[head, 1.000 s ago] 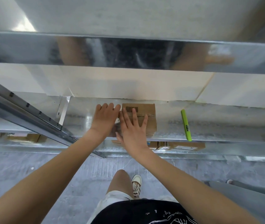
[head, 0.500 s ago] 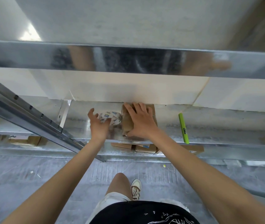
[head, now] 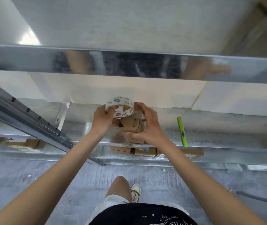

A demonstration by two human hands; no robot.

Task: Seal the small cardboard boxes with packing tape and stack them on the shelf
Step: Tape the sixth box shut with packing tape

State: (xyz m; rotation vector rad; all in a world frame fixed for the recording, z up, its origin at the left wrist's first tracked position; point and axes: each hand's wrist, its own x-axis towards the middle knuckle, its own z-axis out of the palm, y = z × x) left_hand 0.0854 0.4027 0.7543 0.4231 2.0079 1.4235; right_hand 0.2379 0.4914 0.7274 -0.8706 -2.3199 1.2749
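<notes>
Two bare hands work over my shiny metal shelf point(head: 84, 129): my left hand point(head: 104, 120) pinches a clear printed packing tape roll point(head: 119, 107), while my right hand point(head: 147, 125) curls around a small brown cardboard box point(head: 132, 125) resting there.

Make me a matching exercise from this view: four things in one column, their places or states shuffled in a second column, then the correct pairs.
Things:
1. tape roll
2. small cardboard box
3. green marker
4. boxes on the lower shelf

Places or states:
A. lying alone on the metal shelf, to the right of both hands
B. held up by the left hand
C. sitting one level below, under the shelf edge
D. gripped by the right hand on the shelf

Pairs: 1-B, 2-D, 3-A, 4-C
</notes>
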